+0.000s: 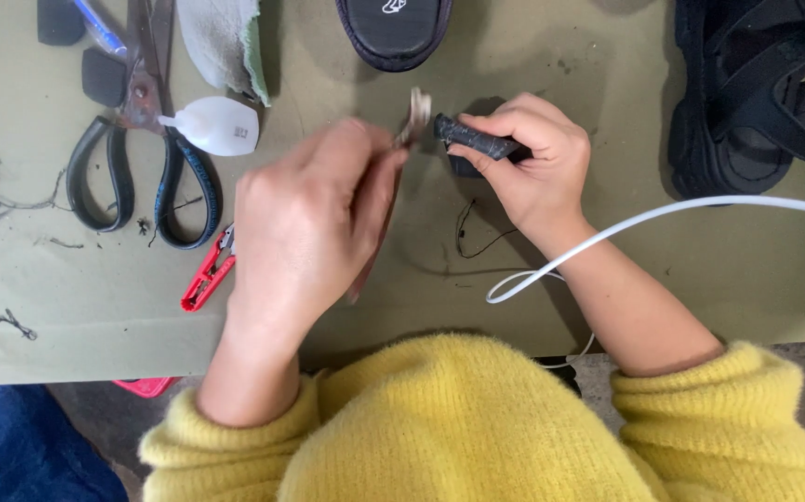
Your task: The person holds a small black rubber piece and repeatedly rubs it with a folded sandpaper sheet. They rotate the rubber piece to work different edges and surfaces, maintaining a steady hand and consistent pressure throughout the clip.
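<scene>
Currently, the left hand is closed in a pinch, thumb against fingers, around a thin, flat brownish strip. The strip's pale upper end stands clear above the fingertips, while a darker length runs down past the palm toward the table edge. What the strip is made of cannot be told; motion blur softens its outline.

The right hand is curled shut around a short black tool handle with a textured surface. The handle lies roughly level, its free end pointing left and sitting just beside the strip's upper end. Whether the two touch cannot be told. Both items are held above the middle of the olive-green work table.

Surrounding items:
- Large scissors with black handle loops lie at the left, blades pointing away from the person.
- A small white glue bottle lies on its side against the scissors, just right of the pivot.
- Red thread snips lie near the left wrist.
- A black shoe sole sits at the top centre.
- A black strapped sandal sits at the top right.
- A white cable crosses the right forearm and loops on the table.
- A loose black thread lies below the right hand.

Both sleeves are yellow knit.
</scene>
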